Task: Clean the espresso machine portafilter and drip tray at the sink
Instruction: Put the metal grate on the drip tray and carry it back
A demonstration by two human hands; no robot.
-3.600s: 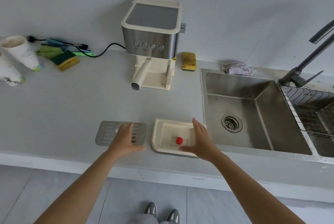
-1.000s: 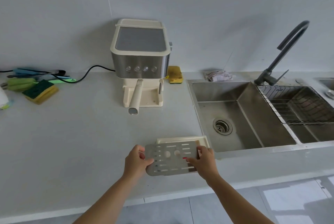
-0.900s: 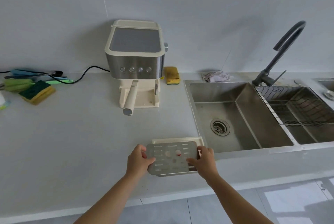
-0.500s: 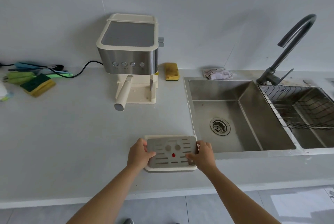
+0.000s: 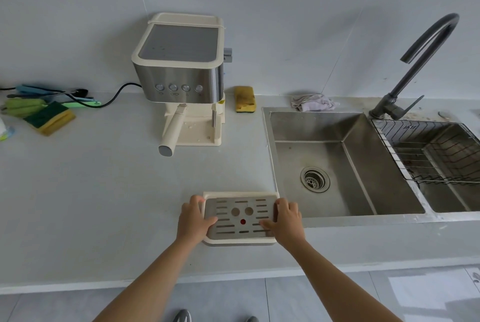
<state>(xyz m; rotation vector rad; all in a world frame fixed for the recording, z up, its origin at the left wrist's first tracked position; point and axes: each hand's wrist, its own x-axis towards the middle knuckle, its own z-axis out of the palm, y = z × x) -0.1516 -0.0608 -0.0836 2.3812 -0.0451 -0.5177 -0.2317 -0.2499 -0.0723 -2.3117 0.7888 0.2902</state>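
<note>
There, the cream plastic rectangular drip tray (image 5: 240, 194) sat on the grey counter (image 5: 104, 191), just left of the steel sink (image 5: 311, 145). Its slotted steel grate (image 5: 255, 217) lay on top, with 2 round holes and 1 red dot (image 5: 242, 222). The left hand (image 5: 193, 220) and right hand (image 5: 287, 220) gripped its ends.

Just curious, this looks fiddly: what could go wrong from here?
The metal grate seems to lie loose on the drip tray; if the left hand and right hand tilt it, the grate could slide off. The tray sits near the front edge of the counter, so a slip could drop it on the floor.
</note>
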